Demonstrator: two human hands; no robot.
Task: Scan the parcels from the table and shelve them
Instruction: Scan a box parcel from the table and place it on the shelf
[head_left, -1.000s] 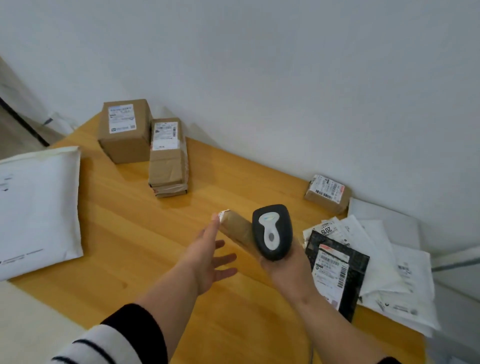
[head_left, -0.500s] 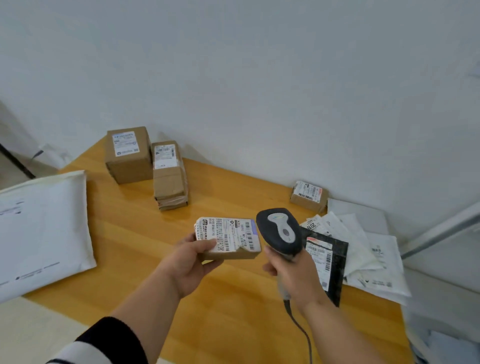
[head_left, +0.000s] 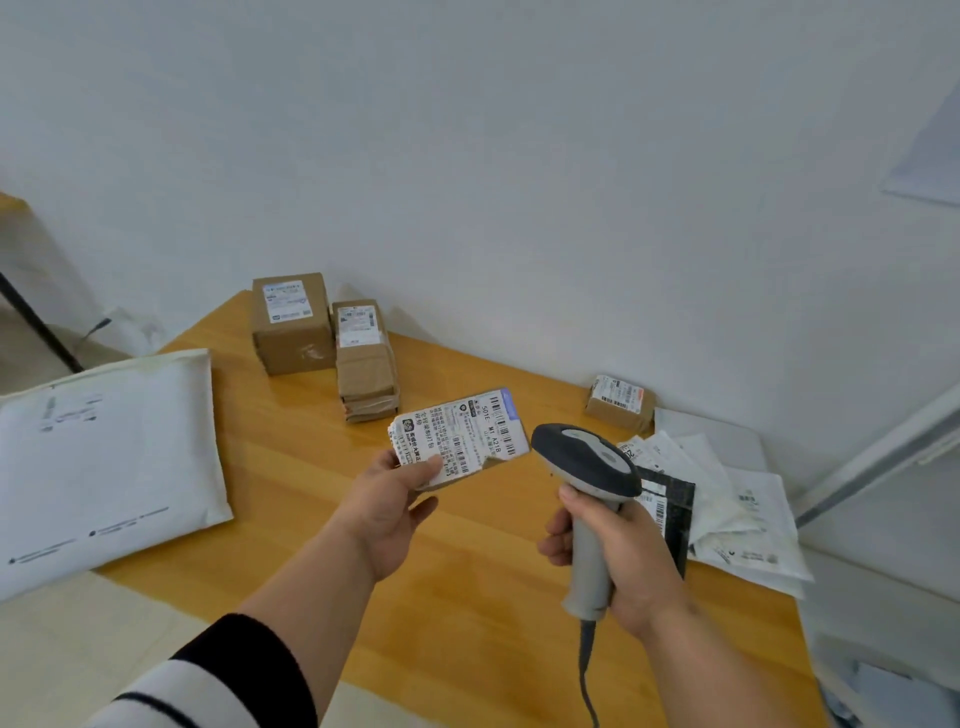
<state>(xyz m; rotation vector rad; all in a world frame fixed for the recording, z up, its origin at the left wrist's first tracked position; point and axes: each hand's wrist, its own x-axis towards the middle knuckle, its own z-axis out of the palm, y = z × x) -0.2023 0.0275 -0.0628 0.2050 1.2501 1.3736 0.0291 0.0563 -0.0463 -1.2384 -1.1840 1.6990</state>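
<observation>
My left hand (head_left: 387, 506) covers the near corner of the parcel (head_left: 460, 439). The scanner (head_left: 584, 462) cord runs off the bottom edge. The black bag (head_left: 670, 512) hides partly behind my right hand (head_left: 631, 566).

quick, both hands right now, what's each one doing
Left hand: grips a small labelled parcel, label facing up.
Right hand: grips the barcode scanner by its handle.

The white shipping label (head_left: 460, 436) on the small parcel (head_left: 457, 441) held above the counter (head_left: 291, 467) reads "501E" and "M1 A21B" beside its barcodes, with small Chinese print too fine to read. Labels on the other parcels are illegible.
</observation>
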